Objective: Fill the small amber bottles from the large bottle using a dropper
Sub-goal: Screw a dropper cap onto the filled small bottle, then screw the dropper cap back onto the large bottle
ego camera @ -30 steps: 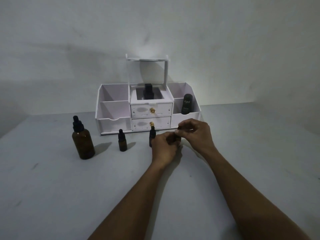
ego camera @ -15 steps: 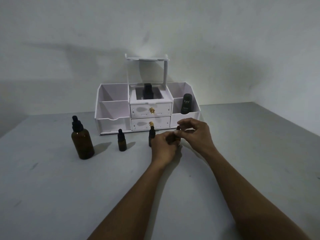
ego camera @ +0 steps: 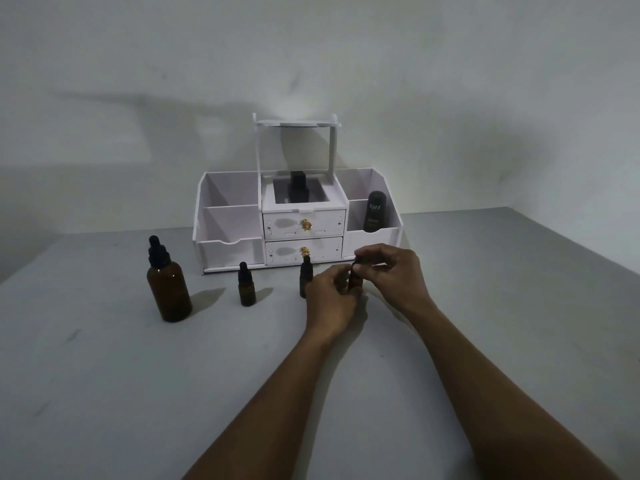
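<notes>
**Both hands closed on one small bottle**

Two bare forearms reach in from the lower edge and converge, with the hands touching. The left hand (ego camera: 330,299), its back to the camera, curls its fingers round the body of a small amber bottle (ego camera: 355,282). The right hand (ego camera: 393,271) arches just beside it, wrist raised, and pinches the bottle's top between thumb and fingertips.

White organizer (ego camera: 228,220) holds a black tube (ego camera: 374,212).

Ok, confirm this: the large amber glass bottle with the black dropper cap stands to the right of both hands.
Wrong side. The head view shows the large amber glass bottle with the black dropper cap standing to the left of the left hand and the right hand.
</notes>
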